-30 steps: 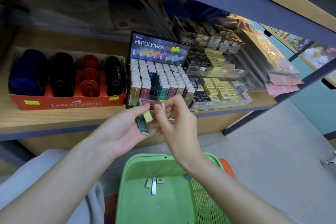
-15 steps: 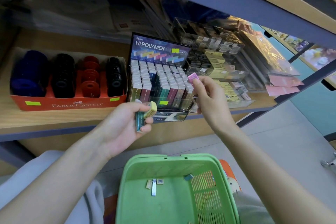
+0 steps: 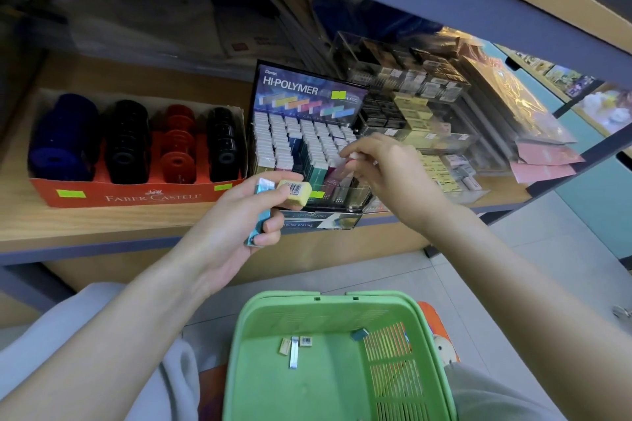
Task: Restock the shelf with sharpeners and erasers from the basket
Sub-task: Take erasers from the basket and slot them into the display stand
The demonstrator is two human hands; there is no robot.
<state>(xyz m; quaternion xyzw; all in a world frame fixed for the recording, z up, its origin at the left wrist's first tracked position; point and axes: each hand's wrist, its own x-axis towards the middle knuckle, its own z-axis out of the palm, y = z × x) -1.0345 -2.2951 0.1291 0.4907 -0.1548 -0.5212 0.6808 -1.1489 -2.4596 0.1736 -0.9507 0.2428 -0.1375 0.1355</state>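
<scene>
My left hand (image 3: 236,215) holds a yellow eraser (image 3: 294,193) and a teal eraser (image 3: 259,212) in front of the shelf edge. My right hand (image 3: 383,169) pinches a pink eraser (image 3: 352,156) over the right rows of the Hi-Polymer eraser display box (image 3: 307,92). That box is packed with upright sleeved erasers. A red Faber-Castell box (image 3: 136,195) of blue, black and red sharpeners sits to its left. Below, the green basket (image 3: 273,314) holds several small erasers (image 3: 294,347).
Clear acrylic trays (image 3: 424,133) of black and yellow erasers stand right of the display box, with pink packets (image 3: 543,161) beyond. The wooden shelf (image 3: 102,219) has an upper shelf beam close overhead. Grey tiled floor lies at the right.
My right hand took the pink eraser from my left hand, carried it up to the display box and now lowers it into the right rows. My left hand rose slightly with its two erasers.
</scene>
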